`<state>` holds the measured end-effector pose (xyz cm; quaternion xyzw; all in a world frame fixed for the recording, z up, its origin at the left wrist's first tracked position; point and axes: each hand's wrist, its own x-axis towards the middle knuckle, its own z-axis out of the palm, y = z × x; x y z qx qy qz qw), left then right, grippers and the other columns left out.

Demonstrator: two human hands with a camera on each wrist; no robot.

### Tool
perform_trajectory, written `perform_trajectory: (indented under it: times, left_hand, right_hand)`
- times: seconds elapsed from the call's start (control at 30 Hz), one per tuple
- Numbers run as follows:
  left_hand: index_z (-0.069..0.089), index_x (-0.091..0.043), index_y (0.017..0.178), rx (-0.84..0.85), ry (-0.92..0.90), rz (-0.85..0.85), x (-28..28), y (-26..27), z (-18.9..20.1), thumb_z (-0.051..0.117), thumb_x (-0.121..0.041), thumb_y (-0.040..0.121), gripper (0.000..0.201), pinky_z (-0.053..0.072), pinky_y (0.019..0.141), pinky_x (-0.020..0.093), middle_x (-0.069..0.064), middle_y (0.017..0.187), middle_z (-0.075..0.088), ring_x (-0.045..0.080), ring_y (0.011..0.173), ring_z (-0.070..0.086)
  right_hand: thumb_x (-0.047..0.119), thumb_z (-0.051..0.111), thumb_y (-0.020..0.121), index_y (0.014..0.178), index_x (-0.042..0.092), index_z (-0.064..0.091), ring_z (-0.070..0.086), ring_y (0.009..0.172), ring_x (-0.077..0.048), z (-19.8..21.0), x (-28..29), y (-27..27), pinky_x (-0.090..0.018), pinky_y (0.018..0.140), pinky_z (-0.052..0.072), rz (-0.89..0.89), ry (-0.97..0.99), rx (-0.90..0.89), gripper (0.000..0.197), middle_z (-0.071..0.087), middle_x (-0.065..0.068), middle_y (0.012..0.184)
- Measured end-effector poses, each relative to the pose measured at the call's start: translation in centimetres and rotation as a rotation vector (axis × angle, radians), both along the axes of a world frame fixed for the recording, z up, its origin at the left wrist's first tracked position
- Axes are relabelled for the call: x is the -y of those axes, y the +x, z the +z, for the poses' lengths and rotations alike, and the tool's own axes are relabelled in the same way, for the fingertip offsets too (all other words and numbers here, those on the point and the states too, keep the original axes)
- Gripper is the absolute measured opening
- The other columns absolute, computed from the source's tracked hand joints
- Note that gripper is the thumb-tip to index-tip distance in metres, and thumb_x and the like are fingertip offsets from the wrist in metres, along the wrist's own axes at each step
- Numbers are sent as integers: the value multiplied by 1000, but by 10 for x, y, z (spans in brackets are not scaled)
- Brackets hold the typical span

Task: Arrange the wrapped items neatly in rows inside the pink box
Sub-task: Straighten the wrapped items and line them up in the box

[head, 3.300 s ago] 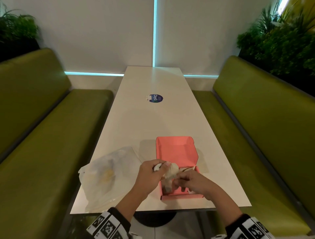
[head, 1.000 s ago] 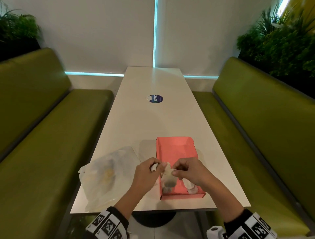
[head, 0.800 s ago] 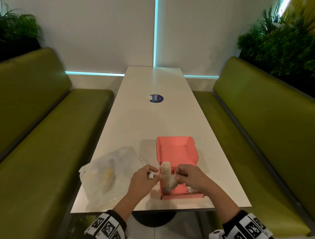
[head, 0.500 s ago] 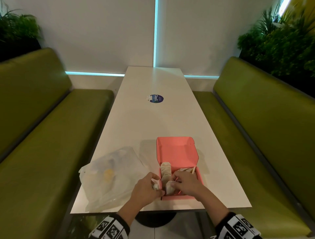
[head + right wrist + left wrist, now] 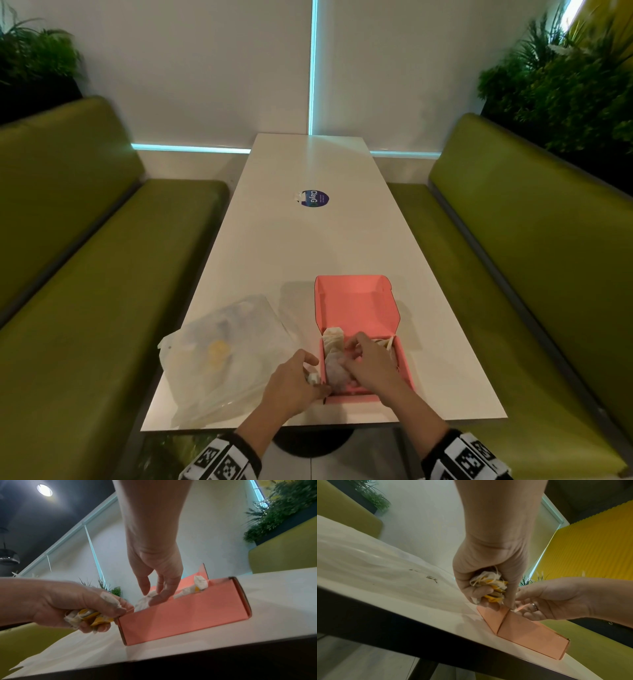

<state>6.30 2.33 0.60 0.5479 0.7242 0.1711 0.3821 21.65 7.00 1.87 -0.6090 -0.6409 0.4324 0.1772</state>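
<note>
Since 0.5 s ago our right hand moved deeper into the pink box, fingers loosely curved, touching a wrapped item at the box's left wall. Left hand still sits at the box's near-left corner, fist clenched round a bunch of crumpled white-and-yellow wrapped items; count unclear. Box: matte cardboard, rectangular, lid flipped open behind it. We count three paper-wrapped bundles visible inside. One crinkled translucent plastic bag lies left of the box on the white table.
</note>
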Motion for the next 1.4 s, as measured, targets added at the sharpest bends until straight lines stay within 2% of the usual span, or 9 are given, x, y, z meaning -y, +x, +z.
perform_trajectory:
  times: [0.2,0.37,0.53,0.7,0.93,1.07,1.17,1.27,1.4]
  left_hand:
    - [44,-26,119,-31,-27,-27,0,0,-1,73,-44,76,55,45,76,20,-4,109,57,11,89,55]
    - [44,-24,121,-45,-20,-27,2,1,-3,71,-43,78,54,44,76,21,-2,113,59,11,88,53]
    - [46,-23,124,-65,-25,-43,3,3,-2,68,-43,80,53,41,73,19,-2,105,60,10,82,51]
    - [45,-26,131,-90,-23,-83,2,3,1,67,-42,82,56,42,87,22,-3,127,56,14,109,55]
    - [46,-27,129,-91,-29,-74,2,3,-1,67,-42,82,54,41,83,20,-4,126,57,13,108,55]
    - [53,-27,118,-112,-16,-61,3,1,-1,68,-46,80,45,42,79,20,-4,117,59,10,93,54]
    - [56,-27,108,-114,12,-47,4,-2,0,69,-50,76,41,41,75,19,-7,110,61,7,89,54]
    - [60,-27,96,-80,59,1,2,-4,1,71,-49,74,33,42,69,17,-10,99,63,6,86,57]
    - [63,-27,82,-10,142,41,-1,-5,5,71,-37,76,14,43,63,16,-11,86,65,6,79,58]
  right_hand:
    - [18,55,87,80,21,59,59,82,-11,8,-3,22,-27,81,49,171,175,200,9,65,5,90]
    - [31,39,95,104,15,65,53,89,-16,0,9,17,-27,75,40,469,64,385,31,64,-5,106]
    - [28,32,99,116,16,63,53,109,-25,-10,12,3,-34,92,40,552,-66,386,37,60,-8,121]
    - [24,33,98,109,12,63,53,91,-20,-11,9,-4,-32,81,41,480,-47,331,34,62,-10,113]
    - [20,45,93,98,11,63,48,73,-11,-15,9,-4,-14,58,31,463,35,271,21,53,6,81]
    - [16,58,85,76,18,63,49,64,-4,-13,5,9,-16,64,36,125,349,229,11,55,8,72]
    - [18,73,74,76,12,64,54,76,-22,-19,-2,26,-30,66,44,-282,517,326,11,59,-5,79]
    - [26,78,66,86,10,63,52,89,-33,-19,-6,38,-39,71,45,-449,445,442,29,55,-12,92]
    - [35,66,80,97,18,65,46,106,-26,-17,-12,43,-38,85,41,-420,296,500,24,51,-7,108]
